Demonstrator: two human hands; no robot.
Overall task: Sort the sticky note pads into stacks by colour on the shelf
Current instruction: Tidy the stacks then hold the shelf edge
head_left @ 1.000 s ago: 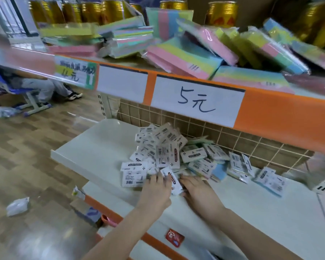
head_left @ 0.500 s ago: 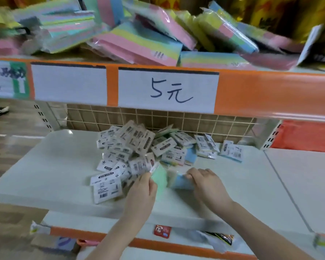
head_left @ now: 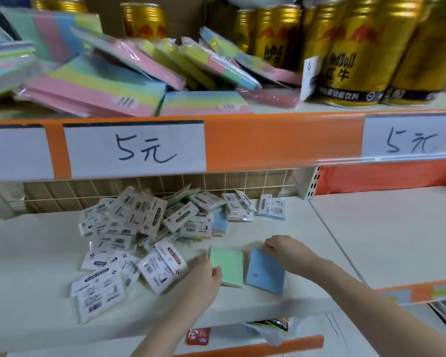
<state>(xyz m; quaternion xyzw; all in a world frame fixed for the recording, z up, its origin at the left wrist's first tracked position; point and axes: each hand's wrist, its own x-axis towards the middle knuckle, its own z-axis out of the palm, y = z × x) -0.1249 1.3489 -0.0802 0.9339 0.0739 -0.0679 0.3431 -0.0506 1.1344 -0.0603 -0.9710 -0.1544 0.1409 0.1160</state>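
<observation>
A loose heap of wrapped sticky note pads (head_left: 137, 233) with white labels lies on the white shelf (head_left: 36, 253). Just right of the heap a green pad (head_left: 228, 265) and a blue pad (head_left: 265, 273) lie side by side, colour side up. My left hand (head_left: 204, 279) holds the green pad by its left edge. My right hand (head_left: 283, 248) pinches the upper corner of the blue pad. More pads, some blue (head_left: 271, 207), lie at the back by the wire grid.
The upper shelf with an orange front strip (head_left: 268, 140) and "5元" price labels overhangs the work area. It carries large multicolour note packs (head_left: 101, 91) and gold drink cans (head_left: 358, 52). The white shelf continues to the right (head_left: 384, 228).
The view shifted right and closer. Both hands drew a green and a blue pad out of the heap and moved them right, onto the shelf beside it.
</observation>
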